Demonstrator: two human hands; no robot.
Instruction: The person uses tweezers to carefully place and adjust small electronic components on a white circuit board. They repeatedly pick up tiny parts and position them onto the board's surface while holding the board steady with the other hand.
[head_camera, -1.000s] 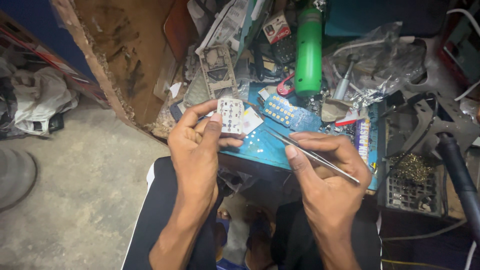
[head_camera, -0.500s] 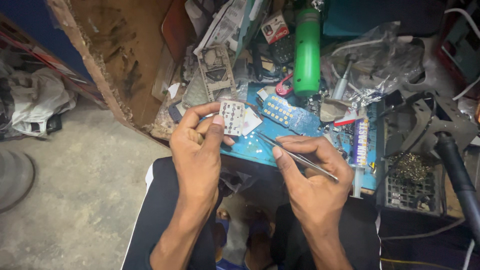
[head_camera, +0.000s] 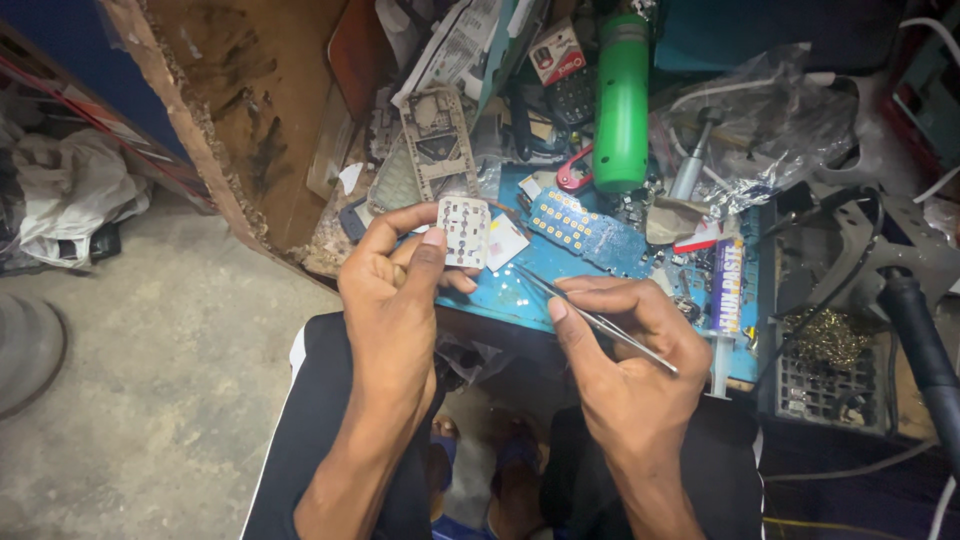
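The left hand (head_camera: 395, 290) held a small white keypad membrane (head_camera: 465, 232) pinched btwn thumb and fingers, raised just above the near edge of the table (head_camera: 520, 290), w/ a small white square piece (head_camera: 507, 243) tucked right behind it at 3 o'clock. Compared w/ a sec ago the membrane sat in much the same grip, tilted a bit more face-up toward the head cam. The right hand (head_camera: 625, 370) had shifted more: the metal tweezers (head_camera: 590, 317) were pinched btwn thumb and forefinger, and their tips had swung in from further right to point at abt 10 o'clock, near the membrane's lower corner but apart from it, not touching. Tips looked pressed nearly together; couldn't tell if anything tiny was caught btwn them. So the gap btwn tool and part had closed, which read as lining up for fine work on the membrane, not yet contact. Around them: a blue circuit board (head_camera: 590, 228) w/ yellow pads lay at 12 o'clock from the right hand, a green cylinder (head_camera: 622, 100) stood beyond it, a grey phone frame (head_camera: 437, 140) leaned at 12 o'clock from the left hand, and a syringe of paste (head_camera: 724, 300) lay at 3 o'clock by the table's edge.
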